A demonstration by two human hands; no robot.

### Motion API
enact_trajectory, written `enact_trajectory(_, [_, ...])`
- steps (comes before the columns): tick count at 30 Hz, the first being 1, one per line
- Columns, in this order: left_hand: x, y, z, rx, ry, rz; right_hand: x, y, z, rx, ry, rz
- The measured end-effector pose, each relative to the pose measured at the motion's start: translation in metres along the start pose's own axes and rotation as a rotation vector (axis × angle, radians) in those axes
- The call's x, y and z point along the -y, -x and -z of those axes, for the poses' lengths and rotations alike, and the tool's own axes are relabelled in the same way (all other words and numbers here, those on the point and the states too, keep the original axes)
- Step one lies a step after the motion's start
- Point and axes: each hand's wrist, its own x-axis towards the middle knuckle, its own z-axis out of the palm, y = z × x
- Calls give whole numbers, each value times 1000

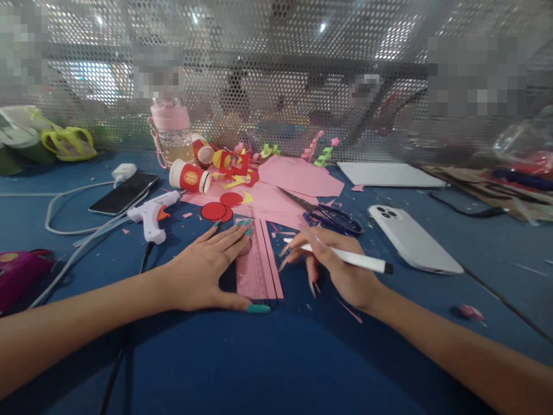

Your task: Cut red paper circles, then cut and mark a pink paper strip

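Observation:
My left hand (211, 262) lies flat with its fingers stretched out, the fingertips pressing on a clear ruler (258, 271). Under the ruler is a strip of pink paper (246, 285), with dark lines along its right side. Just right of the paper, my right hand (341, 265) is closed around a white pen (358, 259). The pen's black end points right, and its other end is toward the paper without visibly touching it. Red paper circles (213, 211) sit beyond my left fingertips. Scissors with blue handles (334, 218) rest beyond my right hand, blades over pink sheets (298, 176).
At left are a white glue gun (153, 214), a black phone (124, 193), cables and a purple pouch (21, 276). Paper cups (190, 176) and a pink-lidded bottle (170, 132) stand behind. A white phone (412, 239) lies at right. A perforated metal screen (280, 75) closes the back.

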Motion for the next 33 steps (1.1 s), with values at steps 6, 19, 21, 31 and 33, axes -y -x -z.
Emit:
enact_trajectory(6, [0,1,1,-18,-18,-9,0,-14,-4,-85,-274,-85])
enact_trajectory(19, [0,1,-1,-30,-20,-14,-15,-79,-35,-249,-202,-150])
enact_trajectory(21, [1,0,0,-20,-25,-17,-16,-77,-34,-227,-243,-138])
enact_trajectory(31, [1,-1,0,-14,-47,-18,-17,-74,-29,-173,-362,-146])
enact_trajectory(33, [1,-1,0,-15,-51,-14,-16,-74,-29,-121,-345,-138])
